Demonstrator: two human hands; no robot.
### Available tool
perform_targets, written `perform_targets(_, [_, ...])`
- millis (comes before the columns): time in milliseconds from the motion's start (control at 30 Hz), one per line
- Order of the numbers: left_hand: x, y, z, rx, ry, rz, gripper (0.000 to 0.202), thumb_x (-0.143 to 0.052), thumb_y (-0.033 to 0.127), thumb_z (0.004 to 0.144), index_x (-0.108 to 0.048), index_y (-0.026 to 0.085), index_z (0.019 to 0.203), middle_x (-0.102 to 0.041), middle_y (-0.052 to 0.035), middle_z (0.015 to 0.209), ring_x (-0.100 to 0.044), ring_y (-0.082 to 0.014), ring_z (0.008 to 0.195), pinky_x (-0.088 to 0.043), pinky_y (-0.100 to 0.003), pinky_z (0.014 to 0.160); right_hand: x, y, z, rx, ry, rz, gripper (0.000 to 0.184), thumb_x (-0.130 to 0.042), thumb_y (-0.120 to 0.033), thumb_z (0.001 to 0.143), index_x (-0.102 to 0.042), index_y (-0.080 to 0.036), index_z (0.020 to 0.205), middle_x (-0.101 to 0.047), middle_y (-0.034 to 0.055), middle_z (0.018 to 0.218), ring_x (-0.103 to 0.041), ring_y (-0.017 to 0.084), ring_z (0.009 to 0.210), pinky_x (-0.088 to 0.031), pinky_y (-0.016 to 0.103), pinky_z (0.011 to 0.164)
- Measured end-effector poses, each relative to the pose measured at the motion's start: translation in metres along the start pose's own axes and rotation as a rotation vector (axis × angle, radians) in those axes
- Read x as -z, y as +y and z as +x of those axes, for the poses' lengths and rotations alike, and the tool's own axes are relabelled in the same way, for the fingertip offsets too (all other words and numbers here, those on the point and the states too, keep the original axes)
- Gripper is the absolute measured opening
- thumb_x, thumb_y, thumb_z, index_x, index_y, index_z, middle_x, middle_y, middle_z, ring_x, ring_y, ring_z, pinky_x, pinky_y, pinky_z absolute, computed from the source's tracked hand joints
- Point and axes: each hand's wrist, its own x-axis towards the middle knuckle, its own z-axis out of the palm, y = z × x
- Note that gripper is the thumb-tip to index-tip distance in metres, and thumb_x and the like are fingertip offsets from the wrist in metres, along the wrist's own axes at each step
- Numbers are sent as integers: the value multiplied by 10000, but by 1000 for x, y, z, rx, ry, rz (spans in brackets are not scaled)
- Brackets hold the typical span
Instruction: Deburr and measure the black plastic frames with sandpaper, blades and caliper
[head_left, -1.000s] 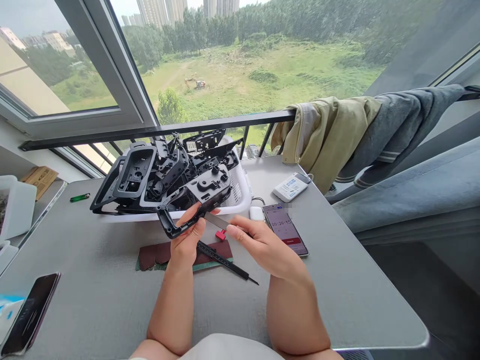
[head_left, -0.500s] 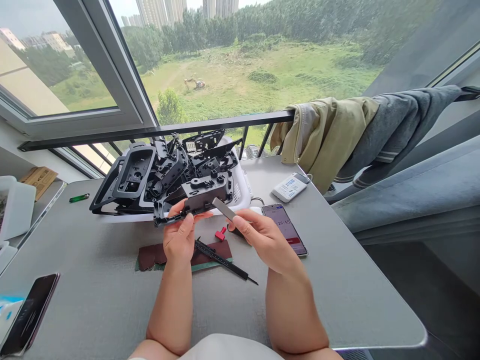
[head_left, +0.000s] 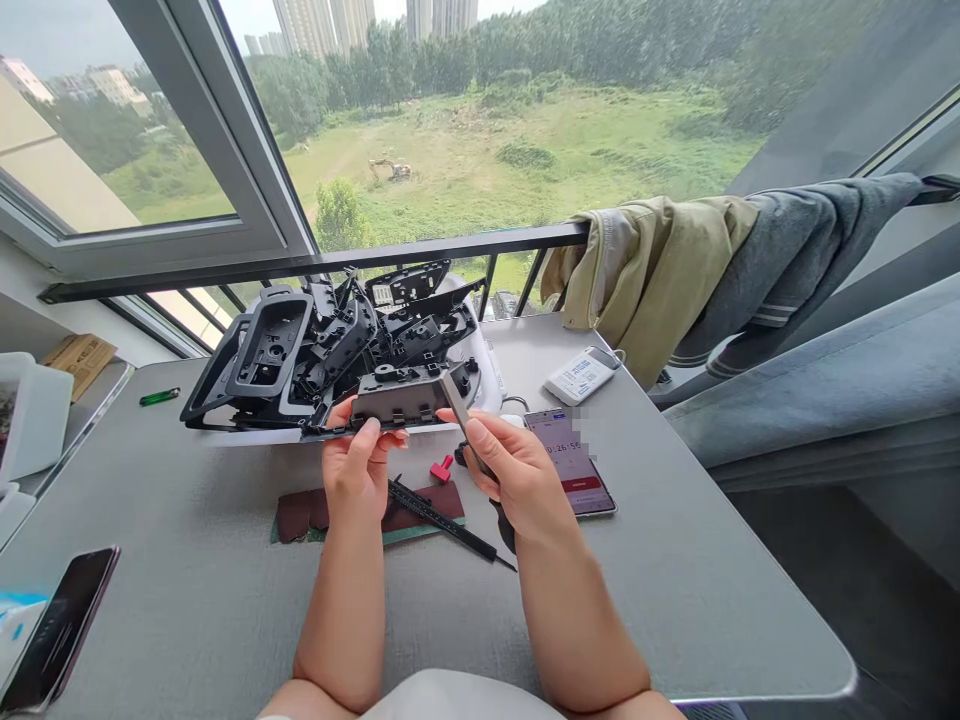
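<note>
**Housing rotated edge-on, blade swung upright against its end**

Since the earlier frame, the black plastic housing (head_left: pixel 391 396) has turned to show its long side, with stubby molded pegs along the top and square slots along the face. It sits level above the tabletop, just in front of the basket. The left hand (head_left: pixel 358 468) closes around it from below, thumb and fingers on its underside. The right hand (head_left: pixel 511 482) grips a flat metal blade (head_left: pixel 456 408), its matte strip touching the housing's right end, and a black handle (head_left: pixel 505 525) shows below that hand.

Behind: a white plastic basket (head_left: pixel 489 388) heaped with ribbed black plastic parts (head_left: pixel 300 350). Below: a small red block (head_left: pixel 442 468) and a slim black tool (head_left: pixel 442 520) lying on dark red abrasive sheet (head_left: pixel 300 517).
</note>
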Motion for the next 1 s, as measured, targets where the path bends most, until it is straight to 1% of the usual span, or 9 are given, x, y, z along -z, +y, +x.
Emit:
perform_targets(133, [-3,7,-1,92,-16,-16,191,-782,224,604,-676,206,762,-687,39,547,-674,-148,469,-549,-204,448,-3,3,1,25,-7,-10,477,-627,-590,818,-753,-160,982,-265,-84,519,-236,57,411,-194,232,388])
perform_targets(233, [-5,7,-3,168,-83,19,159,-782,227,583,-660,168,665,-722,-12,607,-704,-187,530,-581,-246,482,-4,6,2,31,-33,-25,486,-622,-599,823,-753,-160,983,-267,-78,540,-242,56,422,-203,231,389])
perform_targets(300, [-7,5,-5,181,-98,69,158,-791,222,574,-666,153,643,-742,-34,656,-707,-184,549,-587,-246,502,-5,7,2,29,-59,-39,500,-615,-607,827,-749,-161,1010,-284,-72,545,-253,61,431,-193,230,386])
perform_targets(467, [-9,-1,-8,125,-49,175,129,-779,227,576,-704,153,652,-729,-26,616,-690,-173,522,-573,-236,490,-3,7,2,63,-111,-136,446,-577,-575,866,-747,-187,1006,-409,-27,622,-272,74,482,-202,238,407])
perform_targets(633, [-7,-1,-8,76,-50,224,40,-717,195,581,-693,164,583,-704,-20,554,-687,-190,516,-581,-266,501,4,6,4,64,-176,-203,414,-543,-553,891,-710,-192,1007,-482,-5,690,-341,100,553,-278,248,482])
perform_targets(700, [-6,-2,-7,52,-17,186,18,-694,170,558,-676,174,559,-714,-14,578,-700,-194,556,-600,-278,549,9,6,3,54,-190,-242,394,-519,-537,909,-679,-186,983,-491,-8,687,-362,108,576,-302,251,517])
perform_targets(767, [-5,-5,-4,6,60,126,59,-671,152,519,-666,192,562,-707,9,576,-708,-193,587,-608,-283,580,15,4,1,46,-202,-321,355,-488,-504,933,-642,-186,904,-481,-17,680,-369,111,590,-309,253,542])
perform_targets(900, [-2,-8,-1,-65,186,75,120,-654,152,479,-666,219,578,-657,52,506,-698,-173,580,-587,-248,548,19,-1,-2,50,-242,-526,317,-458,-429,952,-548,-196,756,-439,-32,664,-370,116,623,-311,253,582])
perform_targets(1000, [1,-6,-3,-24,142,69,167,-668,104,451,-667,224,565,-666,56,522,-688,-160,582,-594,-253,572,18,-3,-1,39,-252,-576,314,-443,-419,956,-536,-198,752,-415,-37,664,-349,114,615,-294,253,571])
